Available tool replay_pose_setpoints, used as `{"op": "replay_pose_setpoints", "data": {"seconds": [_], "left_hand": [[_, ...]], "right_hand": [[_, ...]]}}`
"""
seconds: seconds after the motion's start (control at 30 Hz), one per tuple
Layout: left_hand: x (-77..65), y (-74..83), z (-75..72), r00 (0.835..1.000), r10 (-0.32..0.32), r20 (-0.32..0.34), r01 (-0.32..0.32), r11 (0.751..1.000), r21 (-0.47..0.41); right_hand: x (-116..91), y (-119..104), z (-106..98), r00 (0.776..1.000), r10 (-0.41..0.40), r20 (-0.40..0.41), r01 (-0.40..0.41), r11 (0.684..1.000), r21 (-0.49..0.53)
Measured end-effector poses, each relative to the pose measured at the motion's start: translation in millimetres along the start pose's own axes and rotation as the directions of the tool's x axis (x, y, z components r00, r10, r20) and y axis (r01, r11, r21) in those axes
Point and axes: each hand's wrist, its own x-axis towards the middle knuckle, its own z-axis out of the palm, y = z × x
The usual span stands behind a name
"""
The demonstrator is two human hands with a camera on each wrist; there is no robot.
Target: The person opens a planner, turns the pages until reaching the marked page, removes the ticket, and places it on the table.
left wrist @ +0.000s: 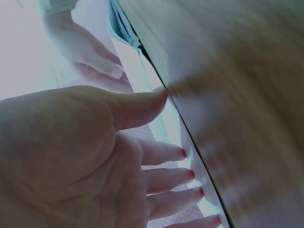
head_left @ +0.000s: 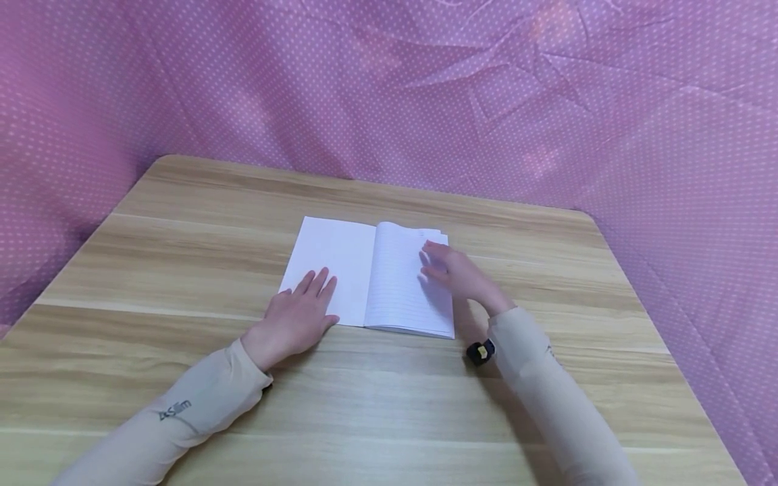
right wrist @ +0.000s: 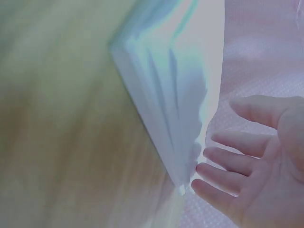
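Observation:
An open notebook (head_left: 401,283) lies on the wooden table, its left page blank and its right page ruled with lines. My left hand (head_left: 300,317) rests on the lower part of the left page, fingers spread and straight. In the left wrist view, the fingertips of the left hand (left wrist: 142,156) touch the page near its edge. Over the right page, near its outer edge, is my right hand (head_left: 458,273). From the right wrist view, the right hand (right wrist: 251,161) has extended fingers beside the notebook's page edges (right wrist: 161,109), with nothing held.
The wood-grain table (head_left: 377,405) has rounded far corners. Pink dotted cloth (head_left: 389,101) hangs behind it and along both sides. A black band with a yellow-marked piece (head_left: 481,352) sits at the right wrist, by the cuff of a light sleeve (head_left: 547,378).

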Motion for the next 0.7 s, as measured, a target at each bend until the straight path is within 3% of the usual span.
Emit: {"op": "replay_pose_setpoints", "data": {"seconds": [0.27, 0.53, 0.7], "left_hand": [[-0.9, -0.4, -0.8, 1.000, 0.012, -0.005, -0.012, 0.999, 0.034], [-1.6, 0.1, -1.4, 1.000, 0.011, -0.008, -0.010, 1.000, 0.026], [-2.1, 1.1, -2.7, 1.000, 0.006, -0.003, -0.006, 1.000, 0.018]], "right_hand": [[10, 13, -5, 0.994, 0.111, -0.023, -0.110, 0.994, 0.019], [16, 22, -8, 0.963, 0.267, -0.029, -0.265, 0.963, 0.055], [19, 25, -9, 0.955, 0.296, -0.029, -0.293, 0.953, 0.074]]}}
